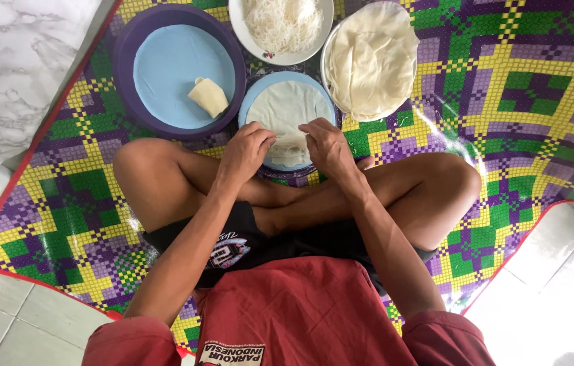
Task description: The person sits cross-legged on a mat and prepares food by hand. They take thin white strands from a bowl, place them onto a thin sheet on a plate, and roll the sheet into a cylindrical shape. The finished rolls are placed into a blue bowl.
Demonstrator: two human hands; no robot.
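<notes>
Left hand (245,150) pinching near edge of thin white wrapper (287,108), fingers curled tight on it; right hand (328,146) doing same on other side, both touching wrapper. Wrapper lying flat on small light-blue plate (252,95), just ahead of crossed legs, on checkered mat (517,88). Folding near edge over filling, which is mostly hidden under fingers. Judging best practice: keeping even tension both sides, rolling snug without tearing, tucking corners before going further. Finished roll (208,96) sitting in big purple tray (124,68) at left. White bowl of thin noodles (281,24) beyond plate; stack of wrappers (370,57) on round plate at right. No packages, labels or signs on mat; only print showing is a patch on red shirt (300,305).
</notes>
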